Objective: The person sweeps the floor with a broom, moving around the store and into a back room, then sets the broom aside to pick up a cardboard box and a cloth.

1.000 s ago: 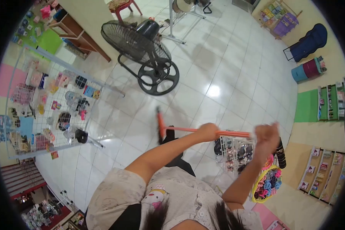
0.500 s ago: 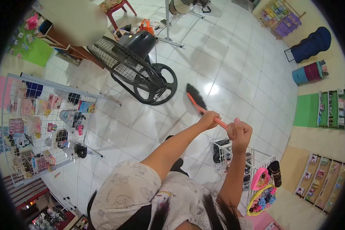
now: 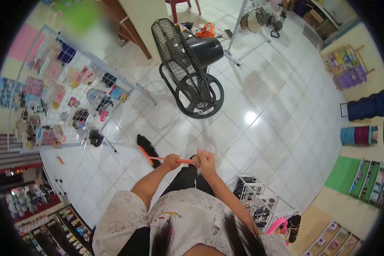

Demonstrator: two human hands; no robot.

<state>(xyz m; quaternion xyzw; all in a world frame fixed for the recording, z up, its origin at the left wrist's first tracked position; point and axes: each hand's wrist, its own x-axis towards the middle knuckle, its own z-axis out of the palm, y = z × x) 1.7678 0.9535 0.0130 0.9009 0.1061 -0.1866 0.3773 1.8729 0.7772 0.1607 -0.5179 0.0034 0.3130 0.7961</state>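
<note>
A broom (image 3: pixel 148 150) with dark bristles and an orange head is down at the white tiled floor, to the left of my body. Its striped orange handle runs sideways in front of my waist. My left hand (image 3: pixel 171 161) wraps around the handle on the side nearer the bristles. Close to the handle's other end, my right hand (image 3: pixel 204 162) is closed around it with the thumb pointing up. My dark-trousered leg shows just below the handle.
A large black floor fan (image 3: pixel 192 72) stands ahead. On the left is a wire grid rack (image 3: pixel 128 83) hung with small packaged goods. A white wire stand (image 3: pixel 266 198) sits close on my right. Wall displays (image 3: pixel 369 183) line the right side.
Both hands and the broom have swung left and closer to my body. The bristles went from ahead of me to the floor on my left. My view has turned, shifting the room rightward.
</note>
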